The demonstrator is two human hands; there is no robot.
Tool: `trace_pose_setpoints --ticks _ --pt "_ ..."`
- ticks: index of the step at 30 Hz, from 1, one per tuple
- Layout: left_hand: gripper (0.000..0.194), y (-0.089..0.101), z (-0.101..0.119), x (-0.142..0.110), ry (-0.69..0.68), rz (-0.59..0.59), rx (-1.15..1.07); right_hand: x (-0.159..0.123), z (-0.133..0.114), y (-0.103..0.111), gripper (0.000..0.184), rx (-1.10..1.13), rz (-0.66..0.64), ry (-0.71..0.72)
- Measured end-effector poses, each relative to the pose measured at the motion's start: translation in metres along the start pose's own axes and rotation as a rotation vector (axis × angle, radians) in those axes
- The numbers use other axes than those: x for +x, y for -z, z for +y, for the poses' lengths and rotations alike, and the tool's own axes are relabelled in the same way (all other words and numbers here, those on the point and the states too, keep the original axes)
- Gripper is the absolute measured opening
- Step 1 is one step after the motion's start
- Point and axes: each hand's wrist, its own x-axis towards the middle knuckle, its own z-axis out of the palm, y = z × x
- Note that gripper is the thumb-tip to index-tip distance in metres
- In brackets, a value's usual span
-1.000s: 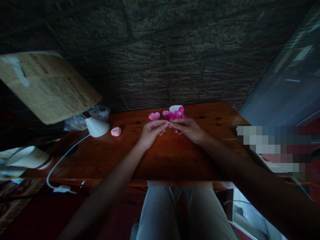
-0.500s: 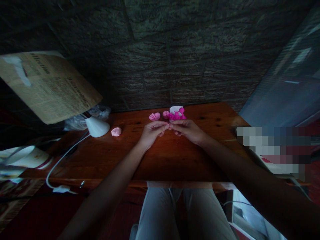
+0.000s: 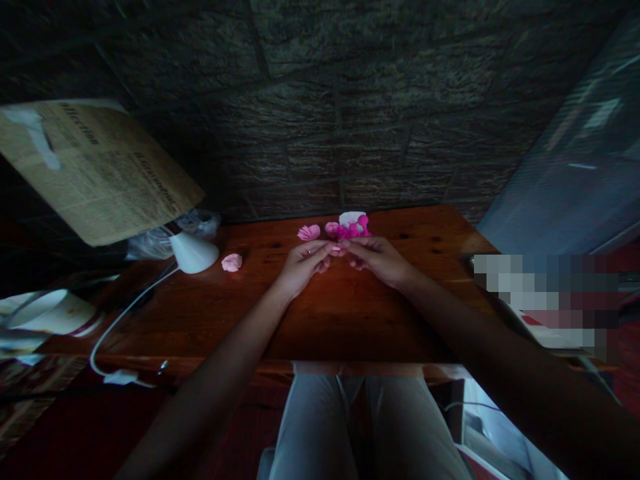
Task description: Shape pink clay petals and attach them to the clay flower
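Observation:
My left hand (image 3: pixel 306 263) and my right hand (image 3: pixel 373 257) meet over the middle of the wooden table, fingertips pinched. Between them shows a small piece of pink clay (image 3: pixel 337 249), held at the tips of both hands. Just beyond my fingers lies a pale pink petalled clay flower (image 3: pixel 309 232). Beside it sit a smaller pink clay piece (image 3: pixel 332 229) and bright magenta clay pieces (image 3: pixel 356 230) against a white container (image 3: pixel 352 217). A lump of pale pink clay (image 3: pixel 232 262) rests farther left, apart from my hands.
A lamp with a white base (image 3: pixel 194 253) and a newspaper-print shade (image 3: pixel 105 170) stands at the left, its white cord (image 3: pixel 120 300) running over the table edge. A paper cup (image 3: pixel 55 313) lies at far left. A dark stone wall (image 3: pixel 310 120) rises behind the table (image 3: pixel 340 327).
My fingertips have parted slightly, and the pink clay piece between them now shows more. My left fingers have shifted a little. The other clay pieces have stayed in place.

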Motion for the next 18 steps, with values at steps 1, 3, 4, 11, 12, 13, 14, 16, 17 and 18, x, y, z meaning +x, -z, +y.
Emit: trace_pose_setpoints --ticks 1,3,4,11,12,13,14,16,17,18 --pt "0.031 -0.0002 0.0003 0.0000 0.008 0.001 -0.004 -0.0001 -0.0004 0.0000 0.036 0.008 0.011 0.005" --pt "0.032 -0.0005 0.0008 -0.0001 0.029 0.002 -0.010 -0.0004 -0.0018 0.0001 0.036 0.010 0.006 0.019" --pt "0.032 -0.0005 0.0007 -0.0002 0.037 0.003 -0.011 -0.0005 -0.0025 0.0002 0.035 0.005 -0.004 0.027" --pt "0.030 0.0001 -0.0025 -0.0003 0.002 -0.003 0.044 -0.0001 -0.0014 0.0018 0.034 -0.042 -0.010 0.044" --pt "0.030 0.0003 -0.0030 -0.0003 -0.015 0.004 0.068 0.0002 -0.0004 0.0020 0.034 -0.054 -0.008 0.043" --pt "0.031 0.0005 -0.0035 -0.0003 -0.031 0.014 0.093 0.0005 0.0006 0.0021 0.034 -0.066 -0.006 0.043" --pt "0.031 0.0009 -0.0039 -0.0002 -0.045 0.025 0.116 0.0008 0.0014 0.0022 0.035 -0.076 -0.004 0.045" --pt "0.031 0.0019 -0.0048 0.0002 -0.063 0.040 0.151 0.0013 0.0024 0.0020 0.036 -0.089 -0.007 0.048" --pt "0.032 0.0026 -0.0052 0.0006 -0.069 0.042 0.161 0.0015 0.0026 0.0019 0.036 -0.092 -0.008 0.049" --pt "0.032 0.0033 -0.0057 0.0010 -0.073 0.039 0.167 0.0017 0.0025 0.0017 0.037 -0.093 -0.008 0.048"
